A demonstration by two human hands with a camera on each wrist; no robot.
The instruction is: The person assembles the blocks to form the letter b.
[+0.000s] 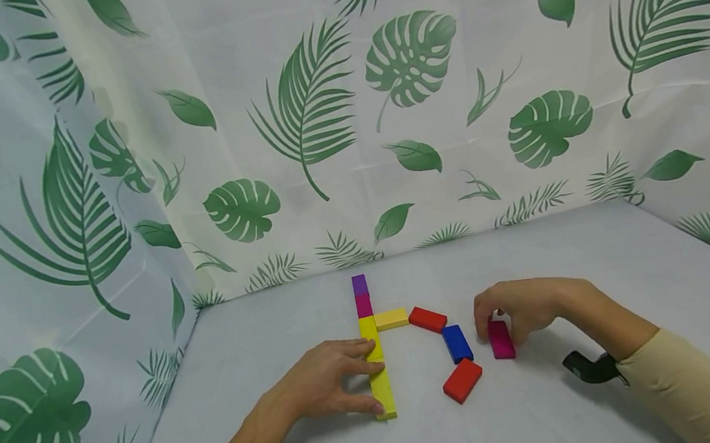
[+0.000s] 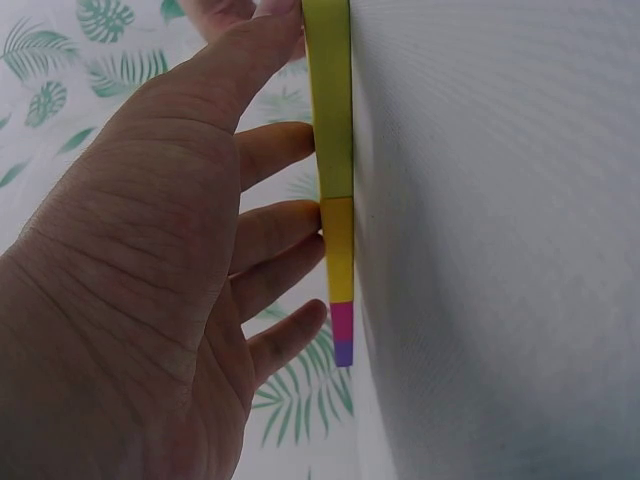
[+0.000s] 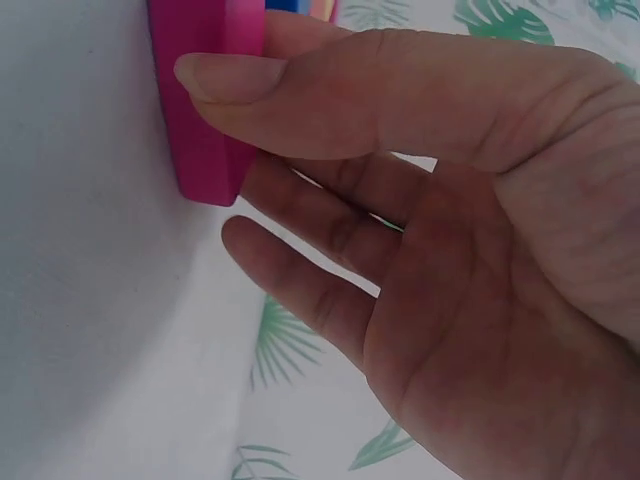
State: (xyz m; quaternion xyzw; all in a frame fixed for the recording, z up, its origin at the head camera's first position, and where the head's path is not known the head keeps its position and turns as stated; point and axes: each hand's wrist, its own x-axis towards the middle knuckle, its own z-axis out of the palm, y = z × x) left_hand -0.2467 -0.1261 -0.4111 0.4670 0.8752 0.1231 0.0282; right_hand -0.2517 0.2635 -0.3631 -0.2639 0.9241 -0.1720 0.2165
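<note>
My left hand [image 1: 322,383] rests its fingertips along the left side of a straight row of blocks. In that row, a light yellow block [image 1: 384,397] lies nearest me, then a deeper yellow block [image 1: 368,330], a magenta block [image 1: 363,306] and a purple block [image 1: 360,285]. To the right, my right hand [image 1: 534,303] pinches another magenta block [image 1: 502,343] between thumb and fingers. Its thumb presses that block's [image 3: 205,130] near face in the right wrist view. Just left of this hand, a blue block [image 1: 457,343] touches or nearly touches a lower red block [image 1: 463,381].
A pale yellow block [image 1: 391,319] juts rightward from the row, with a tilted red block [image 1: 428,319] at its end. White cloth [image 1: 529,415] covers the table. A leaf-printed curtain [image 1: 343,230] stands behind and on both sides.
</note>
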